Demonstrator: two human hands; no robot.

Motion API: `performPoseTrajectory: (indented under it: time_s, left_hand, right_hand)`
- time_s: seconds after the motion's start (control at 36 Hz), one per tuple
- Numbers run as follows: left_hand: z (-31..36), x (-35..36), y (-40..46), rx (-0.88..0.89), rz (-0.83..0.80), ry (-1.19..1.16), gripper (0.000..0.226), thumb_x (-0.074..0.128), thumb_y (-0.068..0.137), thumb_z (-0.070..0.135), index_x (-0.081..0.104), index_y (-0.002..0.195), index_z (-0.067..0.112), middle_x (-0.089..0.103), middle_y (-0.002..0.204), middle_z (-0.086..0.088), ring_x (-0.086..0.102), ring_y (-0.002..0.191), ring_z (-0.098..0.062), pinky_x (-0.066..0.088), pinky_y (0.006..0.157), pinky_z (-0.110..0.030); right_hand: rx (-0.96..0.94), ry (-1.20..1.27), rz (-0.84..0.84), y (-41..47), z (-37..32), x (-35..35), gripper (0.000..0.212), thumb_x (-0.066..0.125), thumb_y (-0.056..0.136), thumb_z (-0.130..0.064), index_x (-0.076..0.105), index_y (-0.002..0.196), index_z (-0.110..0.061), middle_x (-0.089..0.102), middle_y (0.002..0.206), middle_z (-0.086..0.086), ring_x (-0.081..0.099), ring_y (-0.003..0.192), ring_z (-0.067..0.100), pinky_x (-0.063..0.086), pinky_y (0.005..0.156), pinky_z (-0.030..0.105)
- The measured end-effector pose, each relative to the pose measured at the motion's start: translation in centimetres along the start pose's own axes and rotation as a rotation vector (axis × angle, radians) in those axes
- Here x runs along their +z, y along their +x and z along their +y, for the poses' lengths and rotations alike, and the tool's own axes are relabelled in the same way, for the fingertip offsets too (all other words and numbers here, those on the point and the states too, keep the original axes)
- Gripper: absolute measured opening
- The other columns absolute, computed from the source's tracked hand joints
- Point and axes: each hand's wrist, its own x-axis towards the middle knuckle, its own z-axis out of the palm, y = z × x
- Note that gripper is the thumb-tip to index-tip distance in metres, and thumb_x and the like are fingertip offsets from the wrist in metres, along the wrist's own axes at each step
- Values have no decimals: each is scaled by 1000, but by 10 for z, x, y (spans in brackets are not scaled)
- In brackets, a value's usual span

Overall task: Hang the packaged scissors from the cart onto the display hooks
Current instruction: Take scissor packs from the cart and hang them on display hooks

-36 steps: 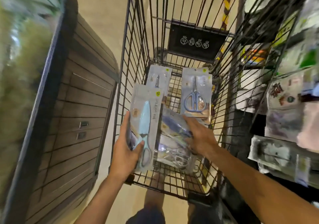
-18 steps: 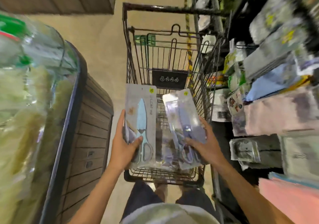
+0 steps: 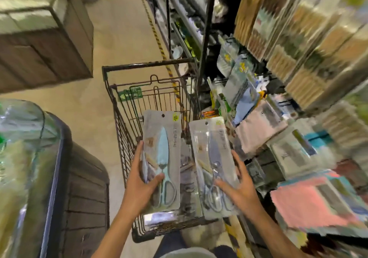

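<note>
The left hand [image 3: 139, 186] and right hand [image 3: 239, 190] each grip a scissors pack [image 3: 162, 158] above the cart [image 3: 147, 66], lifted out for hanging; next likely means finding free hooks rightward.

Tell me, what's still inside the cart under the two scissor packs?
Between the left pack and the right pack, the cart shows more blurry clear packaging lying inside. How many are there, the two held packs hide.
</note>
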Motion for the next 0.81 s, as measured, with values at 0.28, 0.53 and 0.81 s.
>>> performPoseTrajectory:
  time_s: [0.28, 0.53, 0.81]
  left_hand:
    - [35, 67, -58, 115, -120, 108, 101, 82, 82, 23, 17, 152, 57, 25, 159, 31, 31, 147, -3, 34, 119, -37]
    - [71, 124, -129, 240, -282, 100, 104, 82, 79, 14, 20, 153, 54, 25, 148, 49, 35, 135, 17, 39, 115, -43]
    - [96, 164, -163, 376, -532, 168, 104, 85, 76, 25, 21, 153, 55, 24, 152, 44, 29, 148, -4, 35, 118, -51]
  right_hand:
    - [-50, 90, 189, -90, -2, -75, 91, 85, 78, -7, 35, 150, -35, 55, 134, -31, 57, 120, -8, 50, 85, 7]
    - [-49, 117, 362, -190, 11, -123, 90, 86, 75, -9, 36, 145, -35, 55, 133, -35, 55, 124, -7, 50, 93, 13]
    - [-53, 112, 700, -301, 10, -136, 91, 85, 79, -24, 33, 148, -52, 45, 149, -25, 51, 132, 2, 50, 104, 27]
